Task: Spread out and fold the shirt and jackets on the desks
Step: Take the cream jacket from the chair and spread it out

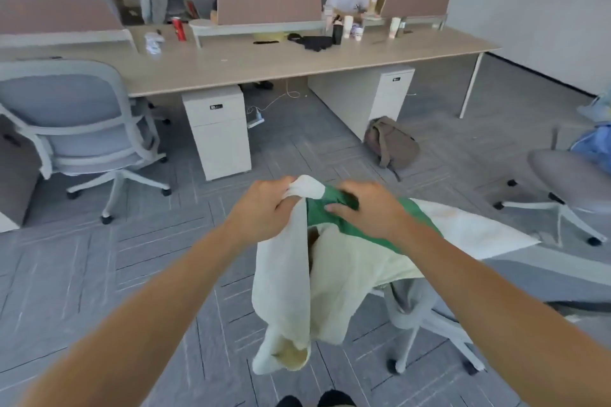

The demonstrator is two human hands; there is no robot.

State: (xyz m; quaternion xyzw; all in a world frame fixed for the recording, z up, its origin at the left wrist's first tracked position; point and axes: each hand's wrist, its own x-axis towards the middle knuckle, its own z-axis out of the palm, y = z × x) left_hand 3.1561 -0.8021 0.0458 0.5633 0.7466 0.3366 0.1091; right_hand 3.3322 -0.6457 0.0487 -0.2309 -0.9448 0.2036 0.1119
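The cream and green garment [297,277] is up in the air, not on any desk: it hangs down crumpled below both hands, over the floor. The left hand [264,205] is clenched around a bunch of the cream cloth at the top. Just beside it, the right hand [370,211] grasps the green part, fingers curled into the fabric. It may be a jacket or the shirt; the folds hide this.

I judge the task to be at an early stage. This piece is neither spread flat nor folded. The long desk [264,66] lies well beyond the hands, with a dark cloth [314,42] on it, also unfolded. A chair [426,317] stands below the right hand.
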